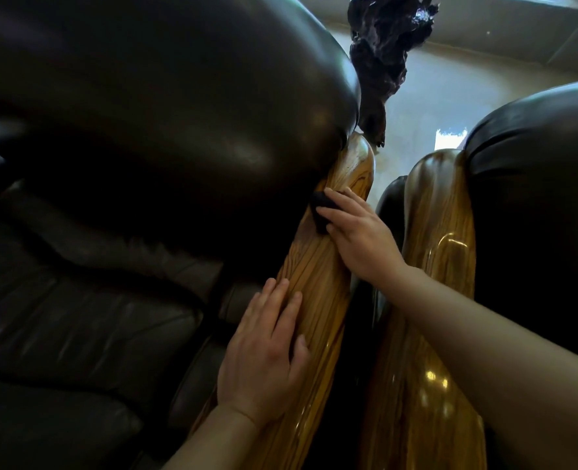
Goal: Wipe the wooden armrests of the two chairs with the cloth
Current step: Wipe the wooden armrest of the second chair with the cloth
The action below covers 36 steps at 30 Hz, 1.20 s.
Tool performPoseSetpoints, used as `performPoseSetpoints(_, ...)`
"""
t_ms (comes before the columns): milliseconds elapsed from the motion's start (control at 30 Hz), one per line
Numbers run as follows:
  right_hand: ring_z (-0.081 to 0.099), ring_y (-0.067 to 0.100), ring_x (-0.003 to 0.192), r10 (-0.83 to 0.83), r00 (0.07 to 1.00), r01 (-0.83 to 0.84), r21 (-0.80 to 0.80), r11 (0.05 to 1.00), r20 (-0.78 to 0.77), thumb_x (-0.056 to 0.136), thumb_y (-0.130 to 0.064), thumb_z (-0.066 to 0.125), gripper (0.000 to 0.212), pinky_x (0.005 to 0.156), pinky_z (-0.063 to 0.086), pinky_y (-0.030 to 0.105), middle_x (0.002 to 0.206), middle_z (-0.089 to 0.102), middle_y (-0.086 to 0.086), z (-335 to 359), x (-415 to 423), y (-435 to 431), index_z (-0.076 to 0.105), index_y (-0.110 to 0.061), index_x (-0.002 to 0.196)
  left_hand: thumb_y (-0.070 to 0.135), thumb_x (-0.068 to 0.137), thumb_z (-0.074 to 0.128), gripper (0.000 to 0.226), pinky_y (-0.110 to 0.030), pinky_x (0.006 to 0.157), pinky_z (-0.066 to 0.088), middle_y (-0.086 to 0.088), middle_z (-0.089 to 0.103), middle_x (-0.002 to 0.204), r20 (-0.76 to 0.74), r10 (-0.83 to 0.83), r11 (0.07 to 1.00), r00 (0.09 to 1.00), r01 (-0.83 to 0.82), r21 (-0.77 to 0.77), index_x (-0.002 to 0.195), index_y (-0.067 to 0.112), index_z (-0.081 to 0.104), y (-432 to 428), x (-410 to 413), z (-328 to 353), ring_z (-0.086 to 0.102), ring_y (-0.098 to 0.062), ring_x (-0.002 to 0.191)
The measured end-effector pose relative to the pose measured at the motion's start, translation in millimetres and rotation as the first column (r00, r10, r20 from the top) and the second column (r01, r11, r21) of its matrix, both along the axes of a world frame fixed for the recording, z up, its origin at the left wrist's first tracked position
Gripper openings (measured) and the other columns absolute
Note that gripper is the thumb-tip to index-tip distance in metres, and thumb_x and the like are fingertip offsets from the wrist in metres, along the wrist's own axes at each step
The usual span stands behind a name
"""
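Running side by side up the middle of the view, the two wooden armrests lie close together with only a narrow dark gap between them. The left armrest [318,276] is bordered on its left edge by the black leather back [165,106] of the left chair, which bulges right over that edge near the far end. The right armrest [440,252] meets the right chair's leather [545,157] along its right edge. Beyond the far ends of both armrests the pale floor [450,79] is open, apart from a dark gnarled root-like piece [382,52] standing there.

The right hand [359,232] reaches across the gap from the right, forearm passing over the right armrest, palm down on the far part of the left armrest. Its fingers press a small dark cloth [321,208] flat against the wood, right at the edge where leather meets armrest; most of the cloth is hidden under the fingers.

The left hand [267,354] rests flat on the near part of the left armrest, fingers stretched forward and slightly spread, gripping nothing, its heel toward the seat cushion [77,317] side.
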State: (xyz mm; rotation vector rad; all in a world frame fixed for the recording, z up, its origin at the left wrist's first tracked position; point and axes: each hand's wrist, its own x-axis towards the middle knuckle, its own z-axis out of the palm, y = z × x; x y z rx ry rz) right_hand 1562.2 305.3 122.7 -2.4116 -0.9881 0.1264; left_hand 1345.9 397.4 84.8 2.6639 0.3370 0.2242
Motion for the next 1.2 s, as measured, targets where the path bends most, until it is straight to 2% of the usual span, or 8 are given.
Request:
performPoseSetpoints(333, 0.027, 0.024, 0.149, 0.230, 0.958, -0.206, -0.148, 0.967, 0.172, 0.101, -0.035, 0.045, 0.037, 0.121, 0.019, 0.052, 0.154, 0.044, -0.005, -9.5, -50.8, -5.4, 0.059, -0.032, 0.136, 0.032, 0.094, 0.041, 0.051, -0.040, 0.116, 0.030, -0.006, 0.039, 0.154, 0.050, 0.011, 1.000, 0.999, -0.009, -0.024, 0.140, 0.013, 0.049, -0.5, -4.0, -0.1, 0.024, -0.015, 0.147)
performPoseSetpoints(500, 0.024, 0.030, 0.149, -0.143, 0.989, 0.146, -0.063, 0.987, 0.045, 0.101, -0.025, 0.051, 0.037, 0.121, 0.021, 0.047, 0.160, 0.036, 0.002, -2.4, -4.3, 13.8, 0.059, -0.023, 0.137, 0.030, 0.091, 0.042, 0.051, -0.039, 0.116, 0.030, -0.008, 0.042, 0.152, 0.076, 0.016, 0.999, 0.997, -0.013, -0.039, 0.137, 0.011, 0.054, -1.0, -3.5, -2.1, 0.029, -0.018, 0.146)
performPoseSetpoints(633, 0.032, 0.027, 0.146, 0.204, 0.953, -0.182, -0.115, 0.976, 0.222, 0.098, -0.038, 0.048, 0.038, 0.119, 0.025, 0.049, 0.153, 0.047, -0.002, -14.9, -29.9, 2.3, 0.062, -0.028, 0.133, 0.029, 0.091, 0.042, 0.051, -0.040, 0.115, 0.034, -0.010, 0.043, 0.152, 0.072, 0.004, 1.000, 0.997, -0.002, -0.025, 0.136, 0.009, 0.055, 0.1, -2.7, 0.2, 0.030, -0.020, 0.145)
performPoseSetpoints(767, 0.012, 0.031, 0.152, -0.257, 0.966, 0.255, -0.051, 0.965, -0.034, 0.103, -0.045, 0.041, 0.054, 0.122, 0.016, 0.046, 0.166, 0.018, 0.003, -16.1, 23.9, 27.1, 0.034, -0.028, 0.153, 0.031, 0.092, 0.042, 0.051, -0.037, 0.116, 0.029, -0.007, 0.040, 0.153, 0.074, 0.016, 0.999, 0.997, -0.013, -0.037, 0.139, 0.013, 0.052, -0.3, -4.0, -1.7, 0.027, -0.016, 0.147)
performPoseSetpoints(867, 0.010, 0.034, 0.152, -0.358, 0.920, 0.356, -0.040, 0.934, -0.162, 0.103, -0.048, 0.038, 0.057, 0.122, 0.015, 0.049, 0.167, 0.012, 0.005, -10.4, 53.9, 46.8, 0.029, -0.027, 0.155, 0.032, 0.092, 0.042, 0.051, -0.037, 0.117, 0.026, -0.005, 0.039, 0.154, 0.069, 0.017, 0.999, 0.997, -0.014, -0.035, 0.140, 0.014, 0.050, -0.6, -2.3, -1.8, 0.025, -0.015, 0.147)
performPoseSetpoints(1000, 0.010, 0.029, 0.153, -0.165, 0.985, 0.164, -0.026, 0.986, -0.042, 0.102, -0.049, 0.039, 0.045, 0.122, 0.016, 0.052, 0.165, 0.023, -0.002, -11.3, 7.5, 25.9, 0.047, -0.037, 0.145, 0.031, 0.091, 0.044, 0.052, -0.040, 0.115, 0.033, -0.009, 0.041, 0.153, 0.069, 0.019, 0.999, 0.997, -0.017, -0.034, 0.137, 0.010, 0.053, -1.3, -2.2, 1.5, 0.028, -0.019, 0.146)
performPoseSetpoints(1133, 0.020, 0.023, 0.152, 0.319, 0.931, -0.291, -0.166, 0.942, 0.179, 0.103, -0.052, 0.035, 0.040, 0.121, 0.017, 0.052, 0.158, 0.038, -0.010, -19.8, -51.3, -24.3, 0.053, -0.044, 0.138, 0.029, 0.089, 0.047, 0.042, -0.043, 0.109, 0.042, -0.013, 0.049, 0.144, 0.091, 0.028, 0.999, 0.995, -0.025, -0.035, 0.125, 0.010, 0.061, -0.5, -4.5, 0.9, 0.039, -0.024, 0.141)
performPoseSetpoints(1200, 0.019, 0.023, 0.152, 0.311, 0.934, -0.268, -0.232, 0.935, 0.176, 0.103, -0.054, 0.034, 0.042, 0.121, 0.018, 0.053, 0.160, 0.035, -0.009, -13.7, -19.3, -18.1, 0.050, -0.044, 0.141, 0.026, 0.088, 0.050, 0.037, -0.045, 0.106, 0.045, -0.014, 0.052, 0.138, 0.117, 0.038, 0.998, 0.992, -0.031, -0.056, 0.118, 0.009, 0.063, -0.5, -5.8, -0.8, 0.043, -0.025, 0.137)
